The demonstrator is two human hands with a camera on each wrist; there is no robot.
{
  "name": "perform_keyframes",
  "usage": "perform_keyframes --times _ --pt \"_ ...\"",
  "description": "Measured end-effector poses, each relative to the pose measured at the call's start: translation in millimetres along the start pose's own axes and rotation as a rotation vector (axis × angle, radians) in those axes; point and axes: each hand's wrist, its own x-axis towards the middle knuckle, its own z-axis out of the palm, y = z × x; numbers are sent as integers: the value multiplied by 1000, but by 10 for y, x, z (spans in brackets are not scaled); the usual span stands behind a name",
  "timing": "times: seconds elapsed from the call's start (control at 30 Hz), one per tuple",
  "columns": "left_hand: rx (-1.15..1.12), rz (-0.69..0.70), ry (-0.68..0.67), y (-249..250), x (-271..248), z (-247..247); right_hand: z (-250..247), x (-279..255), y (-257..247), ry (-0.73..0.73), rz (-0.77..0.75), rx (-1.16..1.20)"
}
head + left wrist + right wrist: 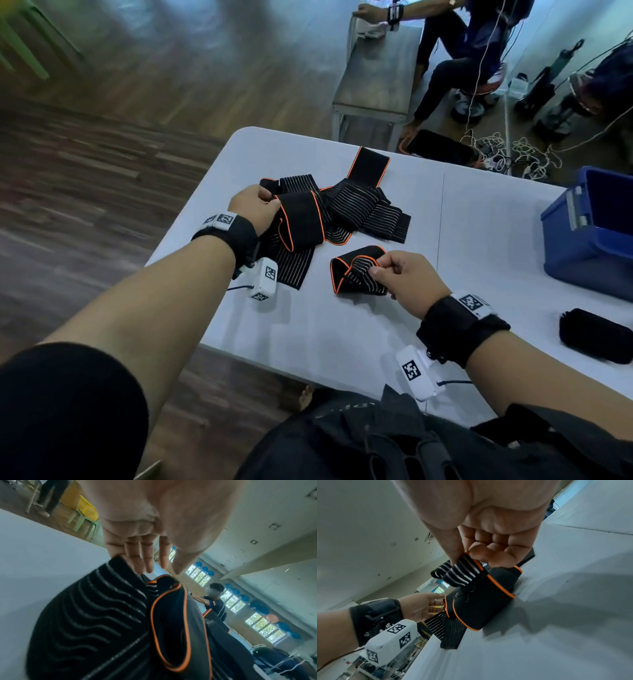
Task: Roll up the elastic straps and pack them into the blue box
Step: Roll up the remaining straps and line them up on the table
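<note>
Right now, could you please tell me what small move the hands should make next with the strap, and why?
Probably the right hand should turn its pinched end of the black, orange-edged elastic strap over once to begin a roll. That end is only loosely folded on the white table, and the left hand holds the strap's other stretch near the unrolled pile. The blue plastic box waits at right.

Black orange-edged elastic straps (pixel 346 205) heaped unrolled mid-table, open blue box (pixel 592 236) far right

Bare table (pixel 479 240) lies between strap pile (pixel 359 205) and blue box (pixel 589 240).
</note>
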Motion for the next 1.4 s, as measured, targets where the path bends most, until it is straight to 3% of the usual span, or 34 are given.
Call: perform_keyframes --times 0.13,0.3,0.53,0.83,0.9,1.0,1.3,1.4 --pt "63 26 -155 -19 190 122 30 57 -54 41 28 1" --pt "-132 114 -148 92 245 192 4 81 -146 110 41 26" --pt "-144 439 -282 276 3 116 -22 126 -225 189 56 82" --pt "10 210 -401 -9 -73 188 -2 91 -180 220 95 163" --pt "116 229 -415 -25 -54 179 9 86 -146 227 112 179" --pt "147 276 -398 21 -60 129 7 70 -152 239 118 185" --pt "-149 533 -248 584 -182 -299 -260 133 -475 296 35 236" --pt "-187 552 -239 746 -197 -395 -385 138 -617 303 -17 250"
